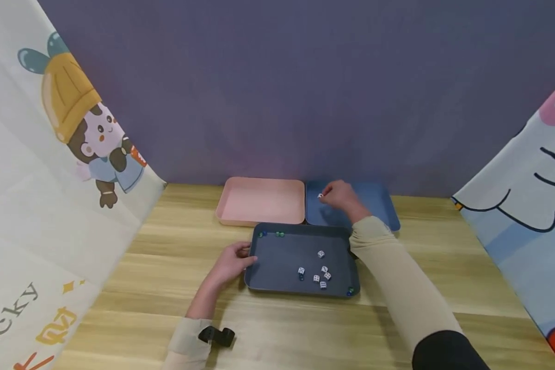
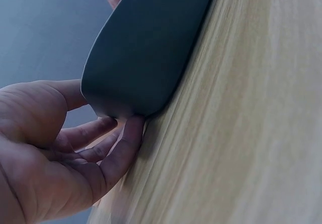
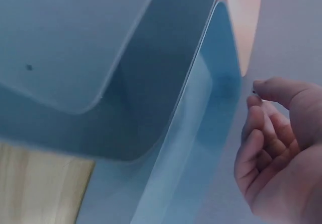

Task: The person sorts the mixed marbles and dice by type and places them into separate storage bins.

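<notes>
My right hand (image 1: 341,199) pinches a white die (image 1: 320,195) between thumb and fingertips over the blue tray (image 1: 384,205) at the back right. In the right wrist view most of that die is hidden by the fingertips. My left hand (image 1: 230,264) holds the left edge of the dark grey tray (image 1: 273,282), thumb over the rim and fingers against the outer wall (image 2: 136,48). Several white dice (image 1: 316,278) lie in the right half of the dark tray. Small green and blue pieces (image 1: 279,234) sit near its back left and front right corners.
A pink tray (image 1: 263,200) stands at the back left, side by side with the blue one and behind the dark tray. All three are on a wooden table (image 1: 166,282). A dark purple backdrop (image 1: 277,92) rises behind, with printed cloths at both sides.
</notes>
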A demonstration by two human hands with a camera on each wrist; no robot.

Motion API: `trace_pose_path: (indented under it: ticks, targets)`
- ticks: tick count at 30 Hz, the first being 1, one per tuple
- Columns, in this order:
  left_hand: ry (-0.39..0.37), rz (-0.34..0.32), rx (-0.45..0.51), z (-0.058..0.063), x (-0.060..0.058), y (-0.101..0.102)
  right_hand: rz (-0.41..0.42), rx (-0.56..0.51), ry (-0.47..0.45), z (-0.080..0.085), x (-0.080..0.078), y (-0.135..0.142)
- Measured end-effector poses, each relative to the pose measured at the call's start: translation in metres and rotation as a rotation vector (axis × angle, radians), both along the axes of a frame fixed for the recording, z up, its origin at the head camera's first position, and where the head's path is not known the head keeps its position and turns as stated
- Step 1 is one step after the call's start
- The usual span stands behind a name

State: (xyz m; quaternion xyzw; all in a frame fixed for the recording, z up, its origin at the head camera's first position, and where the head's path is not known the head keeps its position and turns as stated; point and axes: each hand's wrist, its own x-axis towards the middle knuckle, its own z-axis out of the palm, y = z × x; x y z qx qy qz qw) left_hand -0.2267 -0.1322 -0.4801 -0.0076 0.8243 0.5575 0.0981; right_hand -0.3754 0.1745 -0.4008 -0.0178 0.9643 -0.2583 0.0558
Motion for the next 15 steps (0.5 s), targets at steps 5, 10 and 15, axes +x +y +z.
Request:
trace_pose_path:
  ticks: [5, 10, 15]
  targets:
    - [0.006, -0.007, -0.006, 0.000, 0.000, -0.002, -0.042, -0.039, 0.047, -0.010, -0.019, -0.001]
    - [0.001, -0.001, 0.009, 0.002, -0.001, -0.004, -0.052, -0.053, 0.017, -0.009, -0.035, -0.003]
    - [-0.023, 0.015, 0.021, -0.001, 0.000, -0.006, -0.062, -0.029, -0.013, -0.009, -0.043, -0.009]
